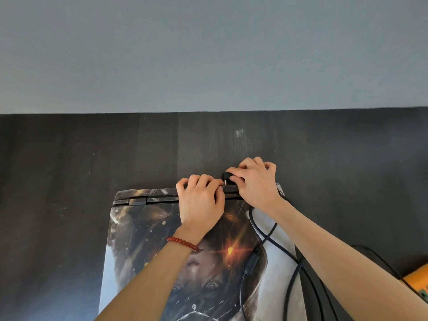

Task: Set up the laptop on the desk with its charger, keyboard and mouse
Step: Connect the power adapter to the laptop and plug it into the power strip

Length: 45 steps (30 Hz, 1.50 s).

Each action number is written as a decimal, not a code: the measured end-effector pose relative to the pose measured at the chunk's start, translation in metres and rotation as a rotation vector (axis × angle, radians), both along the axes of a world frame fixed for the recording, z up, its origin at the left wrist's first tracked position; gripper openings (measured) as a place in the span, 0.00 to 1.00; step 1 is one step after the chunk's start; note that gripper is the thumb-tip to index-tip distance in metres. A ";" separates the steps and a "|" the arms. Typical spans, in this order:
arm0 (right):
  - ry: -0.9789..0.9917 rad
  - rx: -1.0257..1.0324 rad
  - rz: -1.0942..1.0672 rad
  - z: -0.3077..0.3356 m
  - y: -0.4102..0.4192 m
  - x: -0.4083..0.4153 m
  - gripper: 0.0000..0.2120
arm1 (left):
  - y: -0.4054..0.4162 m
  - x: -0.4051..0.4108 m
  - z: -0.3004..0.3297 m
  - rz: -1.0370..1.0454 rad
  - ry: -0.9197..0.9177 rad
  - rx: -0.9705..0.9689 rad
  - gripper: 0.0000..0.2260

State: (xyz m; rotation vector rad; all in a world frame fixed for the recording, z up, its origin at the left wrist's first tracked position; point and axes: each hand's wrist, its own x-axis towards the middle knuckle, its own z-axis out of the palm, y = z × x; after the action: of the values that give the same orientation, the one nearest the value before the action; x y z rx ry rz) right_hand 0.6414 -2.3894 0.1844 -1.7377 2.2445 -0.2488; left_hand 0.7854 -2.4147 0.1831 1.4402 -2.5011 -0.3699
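Pinching charger plug (pixel 227 176), right hand (pixel 257 181); left hand (pixel 201 200) fingers curled over laptop (pixel 143 228) rear edge

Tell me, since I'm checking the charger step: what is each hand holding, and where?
The right hand pinches the charger plug by its black angled head, at the laptop's rear edge. The left hand grips that rear edge.
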 end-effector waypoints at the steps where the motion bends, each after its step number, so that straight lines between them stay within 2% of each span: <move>1: -0.001 0.010 -0.008 0.000 0.000 -0.001 0.11 | 0.000 0.000 0.000 -0.003 -0.002 -0.002 0.08; 8: -0.045 0.015 -0.114 -0.001 0.002 -0.001 0.11 | -0.001 -0.001 0.000 -0.040 -0.062 -0.004 0.13; 16: -0.173 0.124 -0.011 0.002 -0.009 -0.005 0.11 | 0.002 0.000 -0.002 0.075 0.072 -0.059 0.14; 22: -0.164 0.159 0.069 0.003 -0.013 -0.006 0.12 | 0.002 -0.001 -0.004 0.104 0.073 -0.023 0.10; 24: -0.135 0.158 0.101 0.003 -0.010 -0.004 0.13 | 0.003 -0.001 -0.004 0.101 0.055 -0.021 0.12; 26: -0.109 0.128 0.123 0.002 -0.004 -0.001 0.15 | 0.004 0.000 -0.005 0.091 0.035 -0.026 0.15; 32: -0.078 0.064 0.168 0.004 0.002 0.000 0.23 | 0.003 -0.001 -0.005 0.106 0.034 0.001 0.11; 40: 0.039 0.051 0.230 -0.002 0.007 0.001 0.20 | 0.002 -0.001 -0.008 0.105 0.046 0.001 0.07; 42: 0.066 0.036 0.182 -0.001 0.015 0.008 0.21 | 0.002 0.000 -0.008 0.102 0.050 0.007 0.06; 45: 0.041 -0.016 -0.019 0.006 0.037 0.018 0.23 | 0.005 0.003 -0.005 0.070 0.056 -0.004 0.07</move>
State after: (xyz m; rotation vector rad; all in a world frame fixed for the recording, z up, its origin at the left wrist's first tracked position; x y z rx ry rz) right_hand 0.6592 -2.3521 0.1900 -1.7464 2.2950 -0.2379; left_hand 0.7886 -2.4099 0.1782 1.4904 -2.3996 -0.3858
